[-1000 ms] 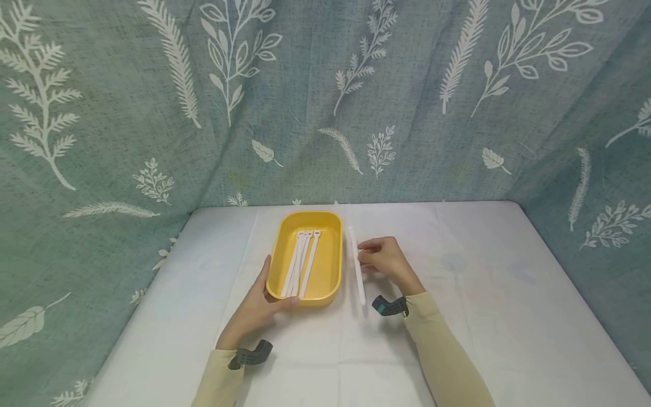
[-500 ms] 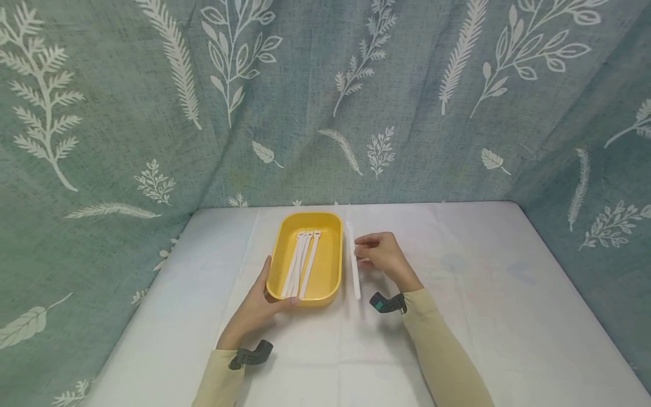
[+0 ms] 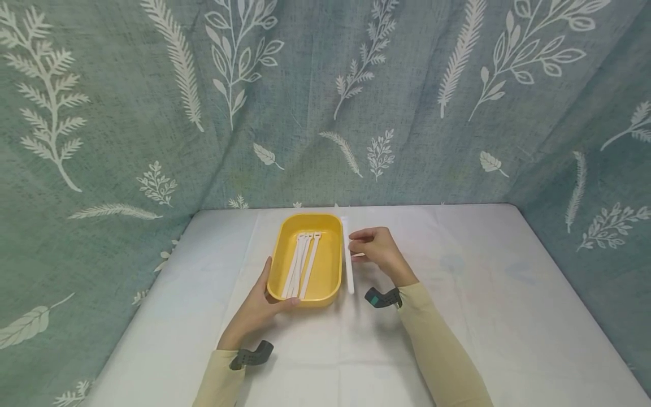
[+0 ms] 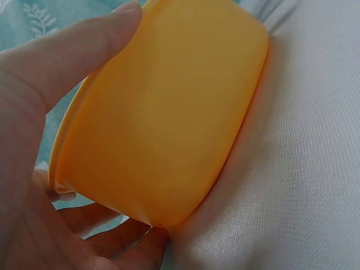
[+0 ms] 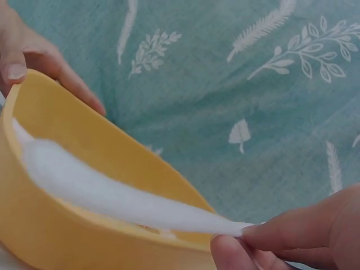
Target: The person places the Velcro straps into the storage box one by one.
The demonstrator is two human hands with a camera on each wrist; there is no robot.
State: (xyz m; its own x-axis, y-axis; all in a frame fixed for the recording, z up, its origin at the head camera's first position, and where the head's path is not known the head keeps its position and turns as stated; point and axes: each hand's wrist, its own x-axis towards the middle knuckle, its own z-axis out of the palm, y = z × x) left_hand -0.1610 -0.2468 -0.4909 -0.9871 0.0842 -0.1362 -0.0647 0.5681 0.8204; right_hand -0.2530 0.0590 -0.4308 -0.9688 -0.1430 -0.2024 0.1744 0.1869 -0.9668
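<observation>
My left hand [image 3: 258, 305] grips a yellow tray [image 3: 328, 265] at its near left corner. In the left wrist view the thumb lies along the rim and the fingers [image 4: 143, 250] bend round the outer wall. Inside the tray lie several white hook-and-loop cable ties [image 3: 296, 268], slotted heads toward the far side. Between thumb and fingertips my right hand [image 3: 377, 249] pinches another white hook-and-loop cable tie [image 3: 348, 265]. It runs lengthwise along the tray's right side. In the right wrist view this fuzzy strip [image 5: 107, 188] overlaps the tray's rim.
A white cloth covers the table [image 3: 483, 316] under the tray. Behind it and at both sides hangs a green curtain [image 3: 305, 141] with white leaf prints. Each wrist wears a dark band [image 3: 383, 298].
My right hand has moved left and slightly away from me, bringing the pinched cable tie up to the tray's right rim. The left hand and tray have stayed put.
</observation>
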